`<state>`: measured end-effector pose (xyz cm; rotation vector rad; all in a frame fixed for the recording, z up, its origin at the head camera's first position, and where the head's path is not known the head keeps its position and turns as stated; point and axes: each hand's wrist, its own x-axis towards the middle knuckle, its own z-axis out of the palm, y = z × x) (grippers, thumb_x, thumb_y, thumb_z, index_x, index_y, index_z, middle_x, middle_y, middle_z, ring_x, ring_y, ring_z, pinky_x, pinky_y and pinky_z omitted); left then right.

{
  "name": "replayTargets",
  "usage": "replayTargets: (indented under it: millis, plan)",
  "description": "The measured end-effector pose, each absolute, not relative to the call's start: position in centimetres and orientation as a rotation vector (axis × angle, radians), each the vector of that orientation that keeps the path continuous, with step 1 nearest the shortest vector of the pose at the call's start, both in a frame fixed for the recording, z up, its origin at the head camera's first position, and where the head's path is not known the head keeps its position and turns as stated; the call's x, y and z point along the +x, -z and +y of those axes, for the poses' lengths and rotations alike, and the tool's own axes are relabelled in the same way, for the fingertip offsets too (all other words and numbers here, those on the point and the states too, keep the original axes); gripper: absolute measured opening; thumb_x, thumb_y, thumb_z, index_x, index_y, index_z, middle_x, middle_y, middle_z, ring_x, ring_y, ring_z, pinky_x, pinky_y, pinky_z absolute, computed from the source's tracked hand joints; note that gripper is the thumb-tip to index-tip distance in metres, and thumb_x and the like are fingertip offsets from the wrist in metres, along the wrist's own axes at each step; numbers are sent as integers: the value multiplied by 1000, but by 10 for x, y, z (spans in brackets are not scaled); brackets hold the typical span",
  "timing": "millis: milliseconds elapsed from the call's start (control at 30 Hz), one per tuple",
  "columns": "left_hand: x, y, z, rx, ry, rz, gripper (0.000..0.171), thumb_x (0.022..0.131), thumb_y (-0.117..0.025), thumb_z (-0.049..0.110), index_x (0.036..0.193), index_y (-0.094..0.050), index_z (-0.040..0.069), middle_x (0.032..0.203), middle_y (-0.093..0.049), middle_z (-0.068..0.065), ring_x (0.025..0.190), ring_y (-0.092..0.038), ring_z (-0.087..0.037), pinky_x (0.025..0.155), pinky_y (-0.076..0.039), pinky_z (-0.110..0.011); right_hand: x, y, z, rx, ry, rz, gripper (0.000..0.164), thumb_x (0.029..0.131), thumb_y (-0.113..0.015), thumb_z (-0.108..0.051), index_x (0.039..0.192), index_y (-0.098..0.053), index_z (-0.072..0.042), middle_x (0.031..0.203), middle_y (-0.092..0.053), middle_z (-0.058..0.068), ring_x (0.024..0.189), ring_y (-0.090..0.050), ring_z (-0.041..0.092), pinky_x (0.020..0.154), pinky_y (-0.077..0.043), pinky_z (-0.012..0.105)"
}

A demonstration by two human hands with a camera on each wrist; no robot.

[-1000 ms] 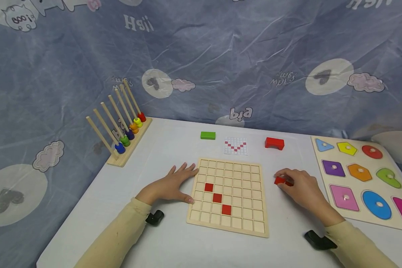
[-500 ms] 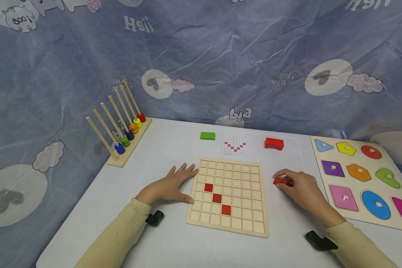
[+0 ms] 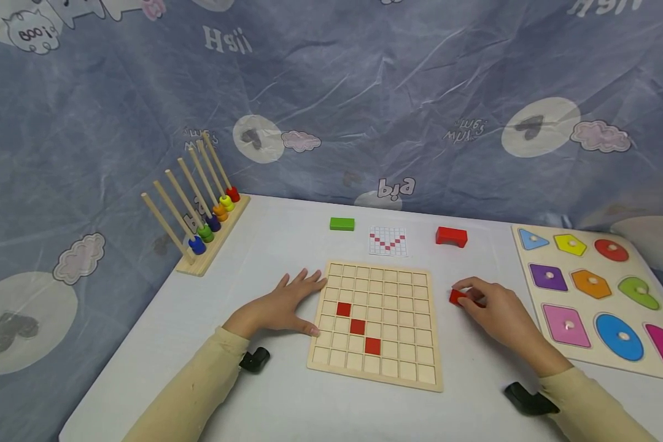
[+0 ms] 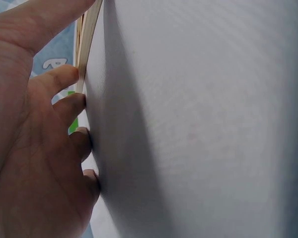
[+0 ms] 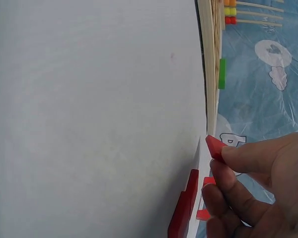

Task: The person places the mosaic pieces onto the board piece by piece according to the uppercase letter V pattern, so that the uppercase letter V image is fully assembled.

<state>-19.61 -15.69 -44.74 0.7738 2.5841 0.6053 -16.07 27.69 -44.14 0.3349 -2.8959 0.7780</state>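
My left hand [image 3: 282, 307] rests with fingers spread at the left edge of a wooden grid board [image 3: 398, 368]. Thumb and forefinger touch the board's rim. Three red square tiles [image 3: 357, 326] lie in the board's cells in a descending diagonal. To the right of the board, my right hand [image 3: 494, 310] pinches a red tile [image 5: 215, 147] between thumb and forefinger. Below those fingers, in the right wrist view, more red tiles [image 5: 181, 210] lie on the white table, mostly hidden by the hand in the head view.
Behind the board lie a green block [image 3: 342, 224], a printed pattern card [image 3: 388, 241] and a red arch block [image 3: 451, 236]. A peg abacus [image 3: 212, 236] stands at the back left. A shape puzzle board [image 3: 574, 319] lies at the right.
My right fingers have shifted slightly, and the red tile between them has moved a little to the left and tilted. The left hand and the tiles on the board stay put.
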Motion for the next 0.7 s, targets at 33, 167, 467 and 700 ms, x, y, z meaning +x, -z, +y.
replayTargets:
  millis: [33, 167, 467, 700]
  plan:
    - [-196, 447, -157, 776, -603, 2584, 112, 75, -85, 55, 163, -26, 19, 170, -13, -3, 157, 2, -29, 123, 4, -57, -160, 441, 277, 338, -788, -2893, 24, 89, -76, -6, 112, -71, -11, 82, -65, -1, 74, -59, 17, 63, -51, 30]
    - [-195, 445, -157, 776, -598, 2579, 112, 76, -85, 54, 163, -25, 19, 170, -12, -4, 157, 2, -29, 123, 4, -57, -158, 441, 275, 349, -817, -2877, 23, 89, -76, -5, 111, -72, -12, 83, -65, -2, 75, -58, 17, 64, -51, 28]
    - [-194, 442, -156, 786, -611, 2573, 111, 77, -86, 52, 163, -26, 17, 170, -13, -6, 157, 1, -31, 123, 4, -58, -153, 433, 264, 375, -906, -2886, 23, 91, -74, -4, 112, -73, -13, 86, -67, -3, 76, -59, 15, 64, -50, 24]
    - [-194, 444, -156, 773, -608, 2587, 112, 75, -86, 52, 163, -26, 18, 170, -14, -4, 157, 1, -29, 124, 4, -56, -150, 428, 253, 405, -957, -2875, 22, 90, -76, -6, 110, -74, -15, 84, -67, -5, 73, -58, 14, 63, -50, 24]
